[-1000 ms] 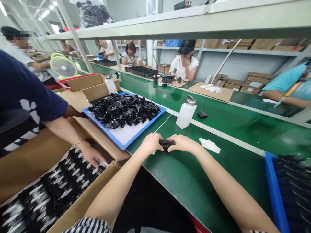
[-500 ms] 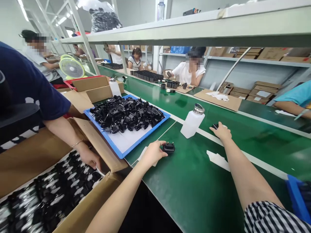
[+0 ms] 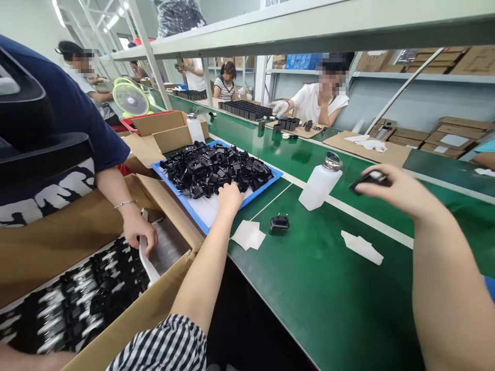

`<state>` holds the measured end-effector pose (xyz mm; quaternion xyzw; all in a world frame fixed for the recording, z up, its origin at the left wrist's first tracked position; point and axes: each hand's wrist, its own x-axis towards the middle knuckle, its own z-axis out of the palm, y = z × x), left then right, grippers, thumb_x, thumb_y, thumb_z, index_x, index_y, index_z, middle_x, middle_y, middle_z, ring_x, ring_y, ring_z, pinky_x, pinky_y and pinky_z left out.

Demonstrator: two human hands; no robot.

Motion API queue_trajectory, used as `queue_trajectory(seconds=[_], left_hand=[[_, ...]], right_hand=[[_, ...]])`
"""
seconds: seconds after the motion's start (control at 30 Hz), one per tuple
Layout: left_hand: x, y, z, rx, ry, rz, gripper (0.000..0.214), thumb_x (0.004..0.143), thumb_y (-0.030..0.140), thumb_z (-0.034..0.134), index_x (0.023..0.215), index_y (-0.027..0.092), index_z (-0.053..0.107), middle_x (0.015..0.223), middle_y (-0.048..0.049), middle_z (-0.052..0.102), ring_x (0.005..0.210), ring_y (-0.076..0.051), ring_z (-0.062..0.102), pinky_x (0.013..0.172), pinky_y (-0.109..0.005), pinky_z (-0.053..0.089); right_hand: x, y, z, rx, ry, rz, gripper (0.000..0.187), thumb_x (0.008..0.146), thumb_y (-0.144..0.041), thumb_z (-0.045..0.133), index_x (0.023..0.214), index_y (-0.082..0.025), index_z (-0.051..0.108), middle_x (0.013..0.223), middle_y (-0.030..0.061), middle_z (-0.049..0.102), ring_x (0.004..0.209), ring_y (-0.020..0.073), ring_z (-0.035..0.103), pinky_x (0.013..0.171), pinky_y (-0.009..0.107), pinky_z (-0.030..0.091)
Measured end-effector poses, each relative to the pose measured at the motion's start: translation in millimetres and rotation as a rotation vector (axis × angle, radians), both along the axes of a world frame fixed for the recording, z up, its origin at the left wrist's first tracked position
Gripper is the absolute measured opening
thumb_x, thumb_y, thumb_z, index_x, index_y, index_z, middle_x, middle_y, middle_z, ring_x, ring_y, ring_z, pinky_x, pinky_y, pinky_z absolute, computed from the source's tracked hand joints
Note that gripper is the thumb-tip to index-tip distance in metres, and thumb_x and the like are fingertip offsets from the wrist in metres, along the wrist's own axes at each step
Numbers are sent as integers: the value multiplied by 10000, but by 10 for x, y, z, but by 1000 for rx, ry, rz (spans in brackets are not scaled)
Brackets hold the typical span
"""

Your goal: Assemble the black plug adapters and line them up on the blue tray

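Observation:
My left hand point(image 3: 231, 198) reaches to the near right edge of a pile of black plug adapters point(image 3: 216, 167) in a blue-rimmed tray point(image 3: 204, 226). Its fingers are bent together against the pile, and the tips are hidden. Raised over the right part of the bench, my right hand point(image 3: 406, 188) grips a black plug piece point(image 3: 371, 179) with a pale patch on top. One two-pin plug adapter point(image 3: 279, 224) stands on the green bench with its pins up, apart from both hands. Beside it lies a white paper piece point(image 3: 248, 235).
A white pump bottle point(image 3: 320, 185) stands behind the adapter, and another paper scrap point(image 3: 362, 247) lies to the right. At left, a co-worker's hand point(image 3: 141, 232) holds a white strip over an open carton point(image 3: 162, 299) of black parts. A shelf beam point(image 3: 309, 31) crosses overhead.
My left hand has let go of the plug adapter, leaving it upright on the bench, and moved to the tray. My right hand has lifted nearer with the black piece. The view shifted right.

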<state>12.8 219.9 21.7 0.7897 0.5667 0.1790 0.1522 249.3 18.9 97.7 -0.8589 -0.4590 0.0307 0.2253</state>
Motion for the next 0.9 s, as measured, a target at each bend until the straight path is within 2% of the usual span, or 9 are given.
queue_trajectory(seconds=[0.07,0.17,0.27,0.37,0.53,0.63,0.7,0.83,0.9], left_hand=[[43,6,-51,17,-40,22,354,648,231,535,986,124,524,989,-153,481,965,-308,419,767,-372,376],[47,0,-99,31,-93,23,298,649,169,507,943,152,551,1015,-126,475,967,-284,424,776,-355,375],[21,6,-122,24,-165,10,282,669,98,429,908,153,569,1007,-105,499,948,-242,456,793,-328,370],[-31,1,-137,-5,-262,-6,266,675,86,413,873,140,583,930,-83,556,890,-191,504,795,-281,376],[-196,-184,-92,-98,-522,-61,191,667,146,481,827,131,586,795,-28,610,721,-105,554,688,-189,423],[-282,-412,-4,-269,-907,-150,166,605,157,546,762,121,587,721,-16,611,650,-101,552,619,-200,434],[-301,-570,57,-445,-1109,-260,181,547,176,598,719,124,579,654,0,599,607,-99,547,564,-196,431],[-237,-815,120,-796,-1240,-482,265,473,227,667,683,132,537,609,15,580,576,-105,556,503,-189,421],[-189,-894,126,-891,-1237,-542,291,462,246,681,669,132,511,609,11,578,580,-116,565,498,-193,422]], right_hand=[[-363,46,35,-195,61,260,260,588,-320,643,795,-207,534,807,44,528,688,195,501,572,295,428],[-944,127,-139,-472,79,576,264,549,-327,645,721,-192,497,735,30,512,613,178,498,497,267,400],[-1360,190,-469,-529,-38,556,339,569,-423,610,731,-165,461,753,50,490,569,178,497,425,251,348],[-1516,197,-688,-480,-112,492,407,611,-475,574,800,-140,444,804,80,479,592,192,511,424,246,331],[-1370,139,-536,-587,-93,516,306,643,-402,572,803,-164,465,822,77,512,618,221,522,449,263,342],[-1236,158,-374,-389,18,432,217,721,-352,477,857,-183,481,777,54,533,653,206,520,518,284,373],[-1193,201,-334,-158,280,417,283,729,-361,446,957,-192,455,708,26,533,633,173,512,543,281,388],[-1239,286,-383,234,889,558,519,599,-378,571,1054,-199,401,673,-11,516,580,128,488,505,247,389],[-1286,300,-416,361,1018,595,439,549,-368,618,931,-200,480,662,-19,506,545,108,469,470,228,375]])
